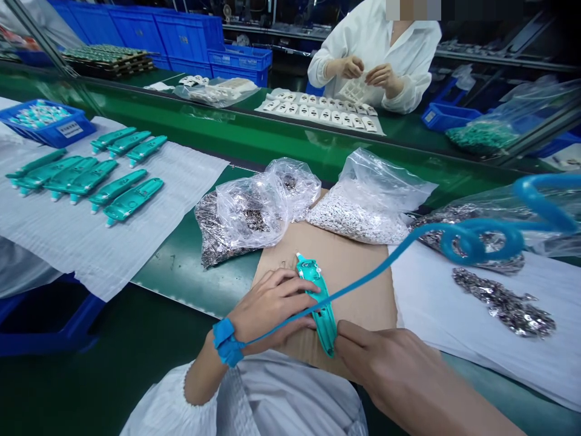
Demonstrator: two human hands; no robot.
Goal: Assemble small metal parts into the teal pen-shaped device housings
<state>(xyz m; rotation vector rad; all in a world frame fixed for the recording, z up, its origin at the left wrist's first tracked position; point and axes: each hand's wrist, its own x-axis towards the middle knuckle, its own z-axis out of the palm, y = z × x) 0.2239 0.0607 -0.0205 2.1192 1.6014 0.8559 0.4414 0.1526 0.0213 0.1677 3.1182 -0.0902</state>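
Grip clenched, left hand (270, 306) and right hand (385, 369) around glossy teal plastic casing (323, 315), over brown cardboard (349, 272)

I've got a long, slim teal plastic casing (318, 307) in view, its narrow pale-tipped end pointing away from me and leaning slightly left. The face toward me shows moulded recesses and a small slot near the middle. My left hand (272, 309) wraps it from the left side, with the fingers curling over its edge. My right hand (385, 375) comes in from the lower right, meeting the casing's lower end. The casing sits over a brown cardboard sheet (349, 284); I can't tell whether it touches.
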